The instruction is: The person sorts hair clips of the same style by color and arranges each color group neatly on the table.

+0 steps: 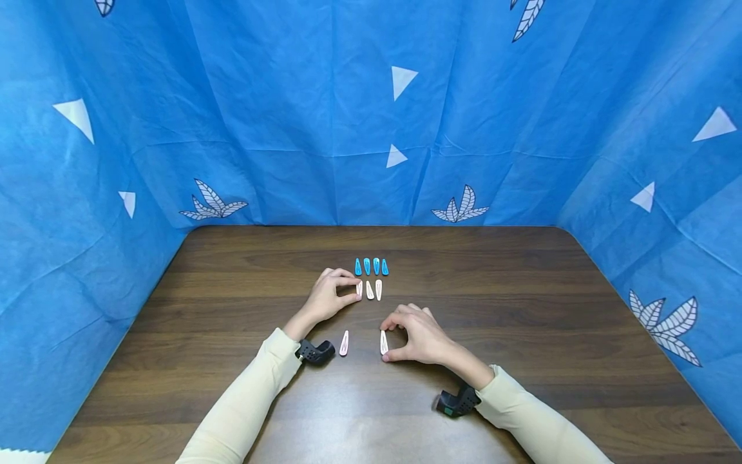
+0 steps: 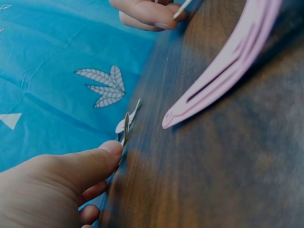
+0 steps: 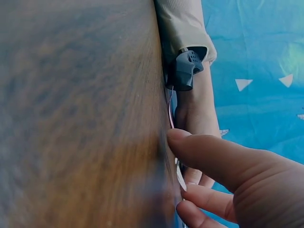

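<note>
Fingers and thumb of the left hand [image 1: 327,299] were pinching a pale clip [image 1: 359,289] by its two ends, at the left of a short row. Nearer, by itself on the table [image 1: 493,290], a pink clip [image 1: 344,343] lay untouched, just right of the black left wrist camera [image 1: 316,352]. Should that wrist swing right, the camera might knock the pink clip askew.

Just beyond the left fingertips ran a far row of four blue clips [image 1: 367,266]. With the index finger so near the leftmost of them, a careless lift could nudge it out of line. Right of the pinched piece lay a slightly slanted pale clip [image 1: 370,290], then an end pale clip [image 1: 379,290]; the gaps were slight, so a twist of the left grip could shove both.

Nearer than that row and to the right, the right hand [image 1: 420,338] grasped a white clip [image 1: 384,343] lengthwise, index finger at the far end, thumb at the near. Such small contact could let it spin or spring away if squeezed unevenly. How firmly either hand pressed, I could not tell.
</note>
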A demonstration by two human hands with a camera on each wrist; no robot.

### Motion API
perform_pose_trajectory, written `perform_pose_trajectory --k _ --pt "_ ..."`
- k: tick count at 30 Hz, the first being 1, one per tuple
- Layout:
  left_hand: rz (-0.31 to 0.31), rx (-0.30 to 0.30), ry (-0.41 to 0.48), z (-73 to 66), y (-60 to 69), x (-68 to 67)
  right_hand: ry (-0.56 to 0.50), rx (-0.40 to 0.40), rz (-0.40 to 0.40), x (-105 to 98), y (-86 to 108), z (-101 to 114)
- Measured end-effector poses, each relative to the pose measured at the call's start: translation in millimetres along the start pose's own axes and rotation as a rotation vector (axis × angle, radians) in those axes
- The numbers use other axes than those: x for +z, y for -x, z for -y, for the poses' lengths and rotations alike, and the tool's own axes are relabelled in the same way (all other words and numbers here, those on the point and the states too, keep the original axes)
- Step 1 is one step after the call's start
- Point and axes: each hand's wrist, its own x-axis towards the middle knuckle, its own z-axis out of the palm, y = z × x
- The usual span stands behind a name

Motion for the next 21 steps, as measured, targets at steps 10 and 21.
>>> perform_pose_trajectory --k 10,21 --pt "-0.01 0.011 0.003 0.9 -0.8 1.4 -0.143 0.007 -0.031 -5 -1.4 1" --pt "-0.009 0.007 0.009 0.3 -0.6 0.9 -0.239 0.04 -0.041 -23 -7.5 -5"
